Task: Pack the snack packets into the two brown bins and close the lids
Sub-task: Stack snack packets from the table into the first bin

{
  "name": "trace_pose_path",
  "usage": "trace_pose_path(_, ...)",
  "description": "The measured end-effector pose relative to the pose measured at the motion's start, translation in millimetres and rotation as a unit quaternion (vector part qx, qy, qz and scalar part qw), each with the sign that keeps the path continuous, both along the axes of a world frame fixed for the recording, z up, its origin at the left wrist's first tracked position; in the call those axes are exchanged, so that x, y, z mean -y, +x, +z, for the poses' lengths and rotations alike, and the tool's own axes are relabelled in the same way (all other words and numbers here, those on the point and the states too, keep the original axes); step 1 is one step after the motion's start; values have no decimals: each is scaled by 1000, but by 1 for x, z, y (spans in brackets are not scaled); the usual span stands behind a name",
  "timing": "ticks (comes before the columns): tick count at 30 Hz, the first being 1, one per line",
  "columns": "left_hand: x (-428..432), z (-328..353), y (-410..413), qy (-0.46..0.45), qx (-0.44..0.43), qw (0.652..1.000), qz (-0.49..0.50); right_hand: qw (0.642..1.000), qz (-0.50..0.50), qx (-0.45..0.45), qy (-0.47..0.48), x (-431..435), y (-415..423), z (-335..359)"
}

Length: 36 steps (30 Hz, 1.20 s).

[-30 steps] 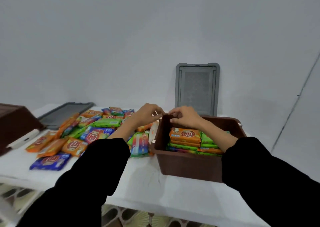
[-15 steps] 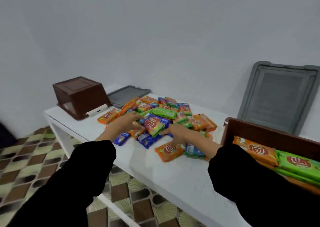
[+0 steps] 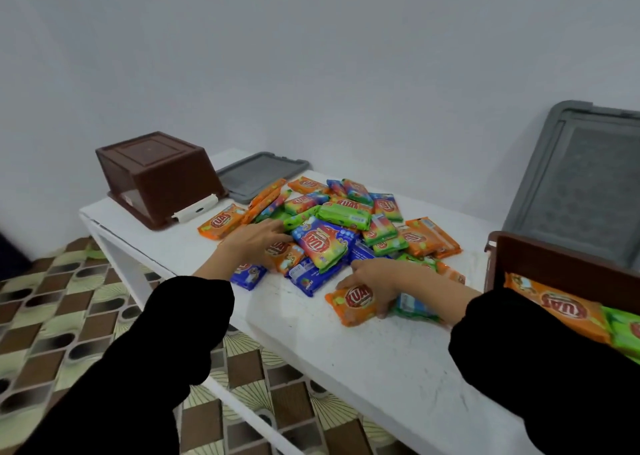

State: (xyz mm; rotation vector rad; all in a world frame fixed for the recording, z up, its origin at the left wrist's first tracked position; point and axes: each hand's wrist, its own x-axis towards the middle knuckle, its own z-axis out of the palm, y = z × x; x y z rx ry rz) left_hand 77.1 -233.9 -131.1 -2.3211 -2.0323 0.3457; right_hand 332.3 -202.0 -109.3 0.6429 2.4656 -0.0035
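Head view: a white desk [image 3: 381, 368] stands against a pale wall, with a pile of snack packets [image 3: 346, 219] heaped across its middle.
State of the left grip [image 3: 258, 243]: released, fingers straight and a little spread, laid palm down on the pile's left edge. The fingertips reach a green packet [image 3: 299, 218] and the edge of a blue-and-rainbow packet [image 3: 320, 243].
State of the right grip [image 3: 372, 279]: grasping an orange packet [image 3: 349, 304] at the pile's near edge. The fingers curl over the packet's right side and the thumb lies across its top.
Left arm: comes in from the near left of the pile, wrist bare, black sleeve [image 3: 187, 350] hanging over the desk's front edge.
Right arm: comes in from the right of the pile and lies low, with the wrist resting on a green-and-blue packet [image 3: 412, 310] just beside the orange one.
Open brown bin [image 3: 554, 267]: right of the pile and apart from it, with orange and green packets [image 3: 561, 310] stacked inside.
Upturned brown bin [image 3: 157, 174]: left of the pile at the desk's far corner, bottom up.
Flat grey lid [image 3: 259, 174]: behind the pile's left end, just beside the upturned bin.
Leaning grey lid [image 3: 581, 184]: right of the pile, behind the open bin, propped against the wall.
Floor [image 3: 52, 316]: patterned brown and green tiles, below the desk on the pile's left.
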Motion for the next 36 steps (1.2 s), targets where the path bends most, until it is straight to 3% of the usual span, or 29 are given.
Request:
trace_pose_path(8, -6, 8, 6, -11, -12, 999, -31, 998, -30, -37, -28, 2, 4, 5)
trace_pose_path(12, 4, 8, 4, 20, -7, 998, -60, 990, -70, -117, -31, 1, 9, 13)
trace_pose_path(17, 15, 24, 6, 95, 41, 993, -50, 966, -112, -219, 76, -5, 22, 34)
trace_pose_path(20, 16, 47, 21, 140, 79, 984, -74, 952, -148, -250, 91, -13, 42, 53)
trace_pose_path(28, -8, 111, 121, 192, 59, 955, -218, 909, -249, -314, 113, -23, 143, 103)
trace_pose_path(36, -30, 132, 260, 169, 18, 919, -356, 885, -346, -285, 124, 5, 266, 121)
